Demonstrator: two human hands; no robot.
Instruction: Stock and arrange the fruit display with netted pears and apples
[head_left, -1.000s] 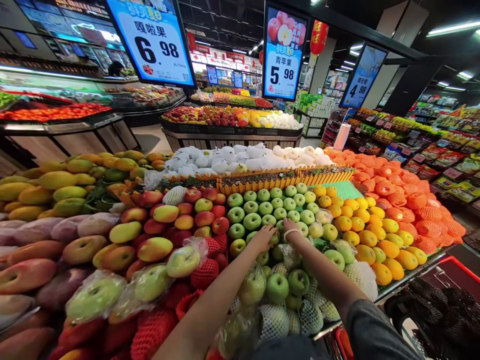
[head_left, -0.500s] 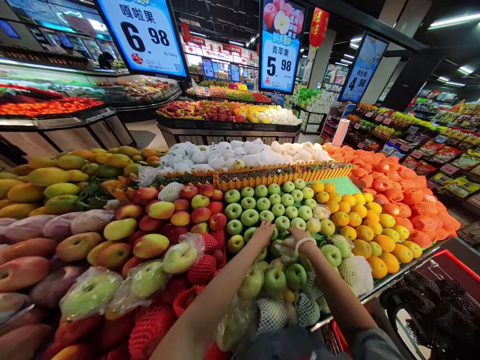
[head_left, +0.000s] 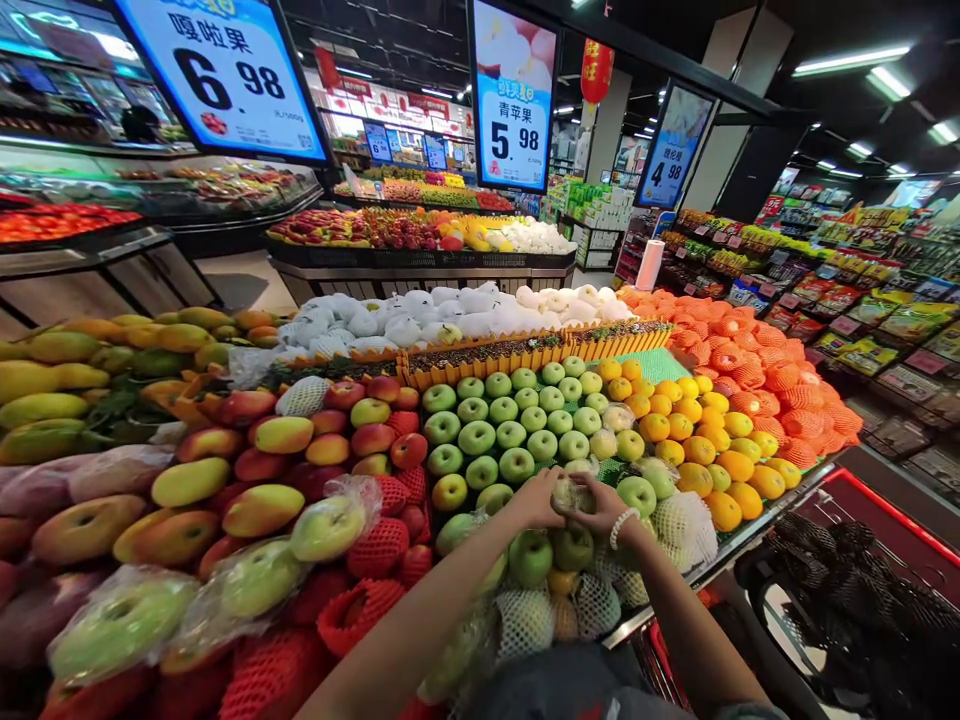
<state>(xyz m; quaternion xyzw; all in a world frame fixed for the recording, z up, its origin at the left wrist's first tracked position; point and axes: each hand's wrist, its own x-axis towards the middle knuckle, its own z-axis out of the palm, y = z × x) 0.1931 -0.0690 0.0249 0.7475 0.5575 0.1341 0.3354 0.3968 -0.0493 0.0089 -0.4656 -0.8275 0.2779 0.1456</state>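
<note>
Both of my hands meet over the pile of green apples (head_left: 491, 432) at the front of the fruit stand. Between them is one plastic-wrapped green apple (head_left: 568, 494). My left hand (head_left: 534, 498) curls round its left side. My right hand (head_left: 606, 507), with a white bead bracelet at the wrist, grips its right side. Bare green apples (head_left: 531, 556) and net-sleeved ones (head_left: 525, 620) lie just below my hands.
Red and yellow apples (head_left: 330, 440) lie to the left, mangoes (head_left: 67, 370) beyond them. Oranges (head_left: 705, 440) and red-netted fruit (head_left: 757, 370) fill the right side. A red shopping cart (head_left: 862, 560) with a dark bag stands at lower right. Price screens (head_left: 513, 95) hang above.
My hands drew back from the middle of the green apples toward me and closed together round a wrapped apple. The view shifted rightward, so the stand slid left in the picture.
</note>
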